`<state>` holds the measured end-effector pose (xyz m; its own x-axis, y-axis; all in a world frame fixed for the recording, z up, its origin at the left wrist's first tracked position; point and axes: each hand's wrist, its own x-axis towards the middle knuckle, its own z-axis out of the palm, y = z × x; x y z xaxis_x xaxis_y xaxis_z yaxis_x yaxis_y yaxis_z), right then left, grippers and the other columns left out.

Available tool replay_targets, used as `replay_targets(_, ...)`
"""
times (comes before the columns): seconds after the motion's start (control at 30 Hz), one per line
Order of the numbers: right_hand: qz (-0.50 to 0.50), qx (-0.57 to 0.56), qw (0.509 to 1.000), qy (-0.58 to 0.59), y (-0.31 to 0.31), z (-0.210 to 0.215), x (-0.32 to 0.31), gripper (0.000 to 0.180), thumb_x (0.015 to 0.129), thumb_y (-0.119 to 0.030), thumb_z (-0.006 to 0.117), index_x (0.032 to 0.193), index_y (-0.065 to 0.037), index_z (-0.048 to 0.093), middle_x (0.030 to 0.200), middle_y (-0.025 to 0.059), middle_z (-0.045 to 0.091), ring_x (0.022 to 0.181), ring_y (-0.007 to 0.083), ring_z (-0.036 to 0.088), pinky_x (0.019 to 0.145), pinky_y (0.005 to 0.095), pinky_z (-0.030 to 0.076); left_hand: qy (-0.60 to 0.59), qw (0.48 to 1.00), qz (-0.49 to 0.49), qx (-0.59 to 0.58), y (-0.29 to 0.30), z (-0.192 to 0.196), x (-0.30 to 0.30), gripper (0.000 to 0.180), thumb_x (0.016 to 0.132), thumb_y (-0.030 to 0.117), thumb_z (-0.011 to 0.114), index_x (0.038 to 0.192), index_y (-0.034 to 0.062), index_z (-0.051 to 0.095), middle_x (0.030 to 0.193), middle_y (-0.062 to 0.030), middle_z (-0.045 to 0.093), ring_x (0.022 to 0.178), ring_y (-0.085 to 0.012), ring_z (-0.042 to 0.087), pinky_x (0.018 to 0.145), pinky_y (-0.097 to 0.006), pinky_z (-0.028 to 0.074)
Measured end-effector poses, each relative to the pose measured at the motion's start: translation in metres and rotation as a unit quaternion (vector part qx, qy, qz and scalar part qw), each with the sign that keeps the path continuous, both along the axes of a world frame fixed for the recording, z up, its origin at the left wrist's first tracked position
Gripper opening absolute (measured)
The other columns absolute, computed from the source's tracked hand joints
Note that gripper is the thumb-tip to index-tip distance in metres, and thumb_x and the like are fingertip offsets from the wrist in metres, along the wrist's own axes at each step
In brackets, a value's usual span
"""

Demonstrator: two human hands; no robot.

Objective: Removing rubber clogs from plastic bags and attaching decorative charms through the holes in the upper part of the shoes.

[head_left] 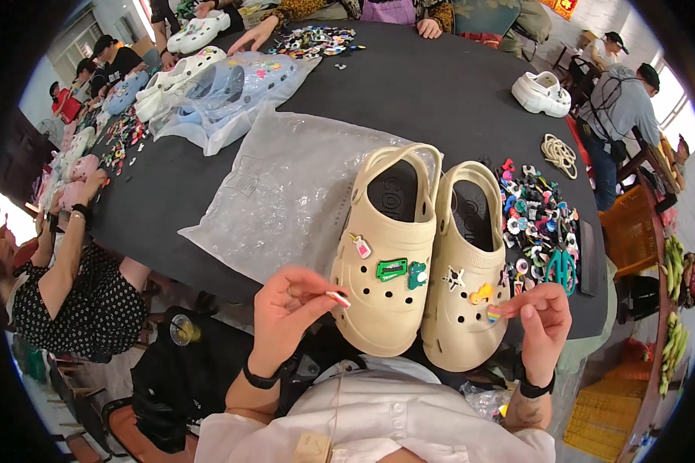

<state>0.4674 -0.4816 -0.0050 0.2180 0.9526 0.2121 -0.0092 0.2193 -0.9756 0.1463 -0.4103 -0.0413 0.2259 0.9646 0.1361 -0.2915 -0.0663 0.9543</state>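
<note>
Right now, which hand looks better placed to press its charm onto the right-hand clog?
Probably the right hand: its rainbow charm already touches the right clog, while the left hand sits beside the other clog.

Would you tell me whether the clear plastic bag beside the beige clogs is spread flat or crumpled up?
Spread flat: the clear plastic bag lies open across the black table, left of the beige clogs, with nothing visibly inside.

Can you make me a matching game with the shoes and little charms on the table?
Things:
1. green rectangular charm
2. yellow charm
3. white chunky clog
4. clear plastic bag

Places:
A. far right side of the black table
B. on the left beige clog
C. lying flat, left of the beige clogs
D. on the right beige clog

Pairs: 1-B, 2-D, 3-A, 4-C
</note>
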Motion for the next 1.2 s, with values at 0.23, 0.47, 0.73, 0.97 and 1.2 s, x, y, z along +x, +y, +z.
replay_targets(0.23,-0.122,0.003,0.990,0.065,0.005,-0.045,0.017,0.006,0.096,-0.007,0.057,0.098,-0.002,0.055,0.080,0.0074,0.066,0.071,0.0125,0.060,0.069,0.0254,0.047,0.056,0.998,-0.010,-0.019,0.007,0.006,0.006,0.022,0.087,-0.008,0.065,0.108,-0.0053,0.065,0.100,-0.0135,0.071,0.090,-0.0149,0.067,0.078,-0.026,0.054)
replay_targets(0.47,-0.090,-0.027,0.982,0.163,0.018,-0.073,0.031,0.005,0.096,-0.005,0.056,0.100,-0.003,0.055,0.083,0.0045,0.063,0.076,0.0109,0.058,0.071,0.0238,0.045,0.171,0.981,-0.039,-0.078,0.018,0.020,0.004,0.014,0.084,0.000,0.072,0.098,-0.0031,0.069,0.095,-0.0065,0.071,0.082,-0.0086,0.065,0.071,-0.022,0.051)
replay_targets(0.73,-0.077,0.012,0.985,0.154,0.014,-0.077,0.033,0.011,0.095,-0.003,0.057,0.106,-0.002,0.055,0.085,0.0051,0.063,0.077,0.0109,0.058,0.074,0.0236,0.045,0.344,0.930,-0.128,0.017,0.051,0.038,0.001,0.021,0.075,0.014,0.083,0.091,0.0084,0.072,0.086,0.0000,0.059,0.080,-0.0088,0.050,0.074,-0.024,0.041)
replay_targets(0.97,-0.070,0.011,0.987,0.143,0.015,-0.079,0.033,0.012,0.095,-0.002,0.057,0.106,-0.002,0.055,0.086,0.0053,0.063,0.078,0.0111,0.058,0.075,0.0239,0.045,0.387,0.894,-0.078,0.211,0.079,0.055,0.017,0.062,0.057,0.029,0.091,0.111,0.0137,0.063,0.104,-0.0034,0.059,0.116,-0.0258,0.044,0.101,-0.038,0.031)
replay_targets(1.2,-0.079,0.012,0.988,0.131,0.014,-0.078,0.032,0.011,0.095,-0.001,0.056,0.105,-0.002,0.055,0.087,0.0053,0.062,0.078,0.0109,0.057,0.075,0.0239,0.044,0.548,0.719,-0.225,0.363,0.110,0.077,0.036,0.083,0.043,0.037,0.092,0.114,0.0108,0.058,0.122,-0.0027,0.055,0.136,-0.0306,0.031,0.106,-0.049,0.021)
